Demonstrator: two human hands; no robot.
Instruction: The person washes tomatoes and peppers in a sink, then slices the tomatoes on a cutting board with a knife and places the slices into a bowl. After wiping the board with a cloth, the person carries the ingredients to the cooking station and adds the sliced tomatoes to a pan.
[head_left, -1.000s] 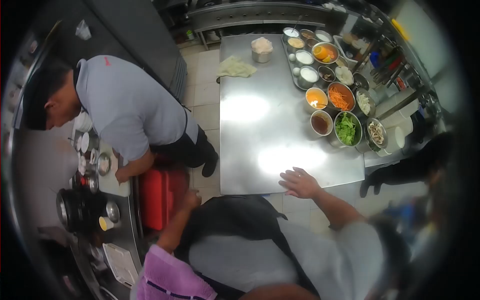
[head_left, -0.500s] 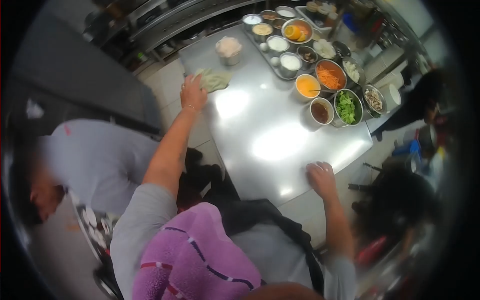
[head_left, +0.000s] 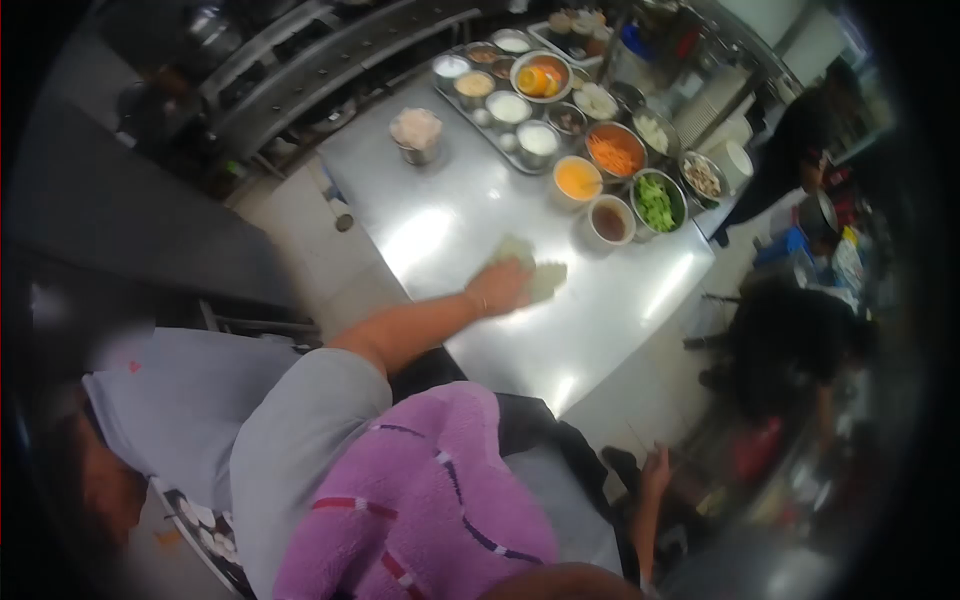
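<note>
My left hand [head_left: 500, 285] presses on a pale green cloth [head_left: 543, 280] in the middle of the steel table [head_left: 450, 340]; the cloth shows around its fingers. Off the table's near right edge, my right hand [head_left: 655, 468] hangs over the floor, small and blurred, its fingers hard to make out. Beyond the cloth stand a cup of brown sauce [head_left: 609, 222], a cup of orange liquid [head_left: 577, 180] and a pot of green leaves [head_left: 656, 203]. A metal container heaped with pale food [head_left: 416, 135] is near the far left corner.
A tray [head_left: 490, 135] of small bowls and eggs stands at the back, beside bowls of shredded carrot [head_left: 615, 150] and sliced mushrooms [head_left: 702, 175]. A co-worker in a grey shirt [head_left: 200, 400] bends at the left. Another person in dark clothes [head_left: 775, 150] is at the right.
My left hand took hold of the cloth at the table's far left side and moved it to the middle. My right hand left the tabletop and dropped beside its edge.
</note>
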